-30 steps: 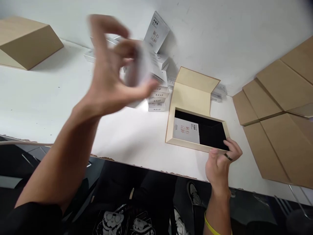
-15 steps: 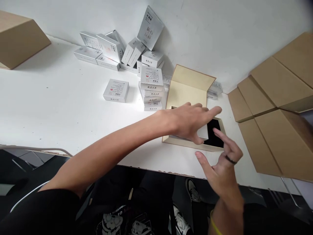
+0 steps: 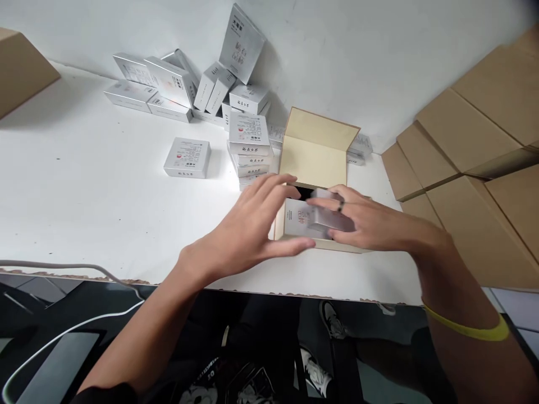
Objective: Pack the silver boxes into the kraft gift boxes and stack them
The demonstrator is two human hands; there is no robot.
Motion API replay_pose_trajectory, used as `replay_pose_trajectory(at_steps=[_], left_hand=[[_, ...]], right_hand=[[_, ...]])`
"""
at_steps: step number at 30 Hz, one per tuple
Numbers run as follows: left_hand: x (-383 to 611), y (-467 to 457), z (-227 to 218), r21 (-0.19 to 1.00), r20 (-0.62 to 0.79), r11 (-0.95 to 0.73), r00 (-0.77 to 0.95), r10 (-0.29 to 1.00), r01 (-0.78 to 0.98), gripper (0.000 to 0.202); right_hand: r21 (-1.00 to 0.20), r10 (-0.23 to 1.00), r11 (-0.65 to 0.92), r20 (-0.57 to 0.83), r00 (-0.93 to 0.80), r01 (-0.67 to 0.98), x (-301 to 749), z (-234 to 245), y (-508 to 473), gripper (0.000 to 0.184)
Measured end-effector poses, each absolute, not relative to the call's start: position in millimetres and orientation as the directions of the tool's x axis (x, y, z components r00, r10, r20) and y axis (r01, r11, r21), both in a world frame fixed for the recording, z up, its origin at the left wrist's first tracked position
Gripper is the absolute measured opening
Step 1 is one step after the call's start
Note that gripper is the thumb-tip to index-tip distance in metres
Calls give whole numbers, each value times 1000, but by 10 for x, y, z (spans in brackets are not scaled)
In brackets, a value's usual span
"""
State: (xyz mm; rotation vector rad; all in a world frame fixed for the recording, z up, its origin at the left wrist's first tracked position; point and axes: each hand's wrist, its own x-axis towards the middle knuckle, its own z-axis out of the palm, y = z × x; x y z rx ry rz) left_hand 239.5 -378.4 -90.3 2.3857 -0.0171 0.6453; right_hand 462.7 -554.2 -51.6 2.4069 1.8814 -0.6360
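An open tan gift box [image 3: 320, 147] with its lid standing up sits near the table's front edge. A small silver packet [image 3: 300, 217] lies inside its dark tray. My left hand [image 3: 248, 230] rests at the box's left side, fingers stretched over the rim and thumb along the front wall. My right hand [image 3: 370, 224], with a ring on one finger, lies flat over the right half of the tray and presses on a second silver packet [image 3: 326, 219], which is blurred under its fingers.
A heap of several silver packets [image 3: 210, 90] lies at the back against the white wall, one single packet [image 3: 187, 158] apart on the white table [image 3: 84, 185]. Flat brown cartons [image 3: 475, 163] cover the right side. A brown box [image 3: 21, 62] sits far left.
My left hand carried a packet from the pile to the tan box and drew back to the box's left edge. My right hand left the box's front corner and came down over the tray.
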Motion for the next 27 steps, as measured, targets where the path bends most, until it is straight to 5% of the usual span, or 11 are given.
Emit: replay_pose_trajectory(at_steps=[4, 9, 13, 17, 22, 27], left_hand=[[2481, -3699, -927, 514, 406, -843, 911, 73, -161, 55], [2569, -3167, -959, 558, 519, -767, 588, 620, 316, 35], [2501, -2492, -1047, 638, 320, -502, 392, 863, 584, 87], [2430, -2108, -1097, 562, 106, -357, 363, 926, 746, 125], [2504, -2161, -1102, 439, 58, -345, 357, 932, 830, 121], [2486, -2332, -1067, 350, -93, -358, 412, 906, 866, 116]], right_hand=[[-282, 887, -373, -388, 250, 884, 4884, -655, -5907, 60], [-301, 856, -437, -427, 290, 847, 4819, -782, -5968, 63], [-316, 884, -437, -324, 337, 842, 4775, -784, -6012, 59], [-425, 920, -378, -78, 383, 822, 4723, -854, -6182, 42], [-453, 924, -224, 184, 336, 863, 4488, -1018, -6434, 32], [-489, 875, -249, 256, 411, 836, 4183, -1145, -6639, 27]])
